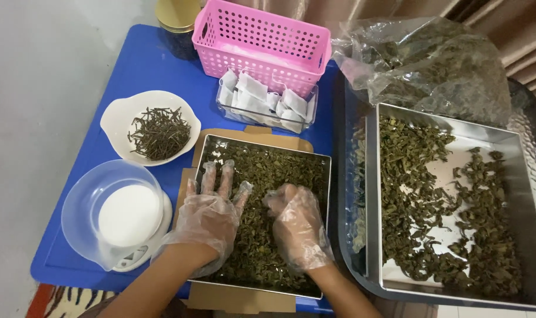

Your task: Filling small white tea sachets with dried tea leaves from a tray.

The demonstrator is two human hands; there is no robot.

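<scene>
Both of my hands wore thin clear gloves and lay on the dried green leaves point(262, 176) in the small metal tray point(324, 176). My left hand point(212, 215) was flat with its fingers spread out. My right hand point(297, 221) was curled, bunching up some leaves. Beside my left hand stood a clear bowl point(85, 200) on a little white scale point(139, 254) on the blue counter point(138, 70).

Bright, even light; soft shadows, glare on the steel tray point(511, 140).
</scene>
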